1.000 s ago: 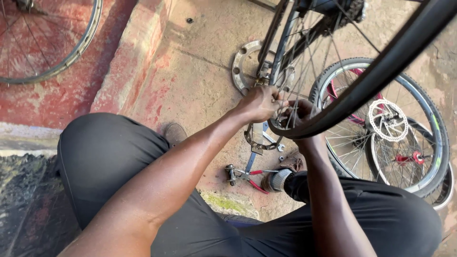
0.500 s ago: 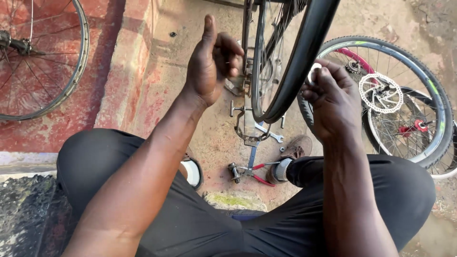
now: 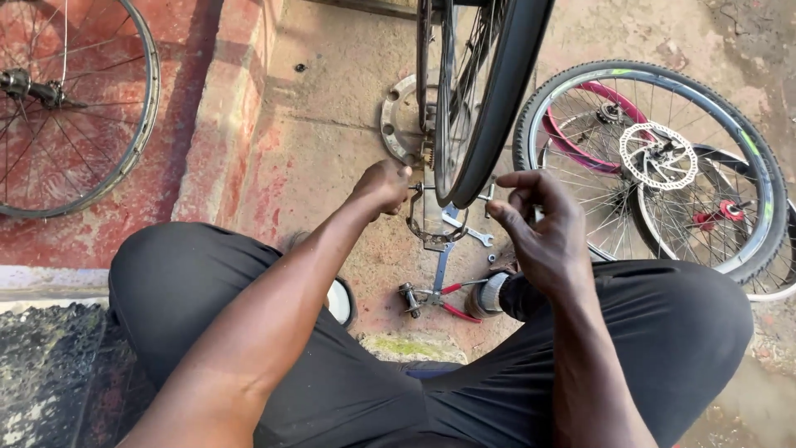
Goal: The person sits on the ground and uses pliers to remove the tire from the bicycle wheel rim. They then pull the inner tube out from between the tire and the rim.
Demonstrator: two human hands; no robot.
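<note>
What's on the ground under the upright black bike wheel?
Under the upright black bicycle wheel: silver spanner, red-handled pliers, round grey metal ring. The left hand and the tyre cover whatever lies directly beneath.

Three bicycle wheels: upright tyred wheel (image 3: 489,91), disc-brake wheel (image 3: 655,166), bare rim (image 3: 66,99). Two hands: left hand (image 3: 383,184), right hand (image 3: 543,228). One spanner (image 3: 466,231), one red-handled pliers (image 3: 444,299).

Person seen from above: bare forearms, no sleeves visible, no watch or rings on left hand (image 3: 383,184) or right hand (image 3: 543,232). Black trousers cover both legs. Dark shoe with pale sole.
</note>
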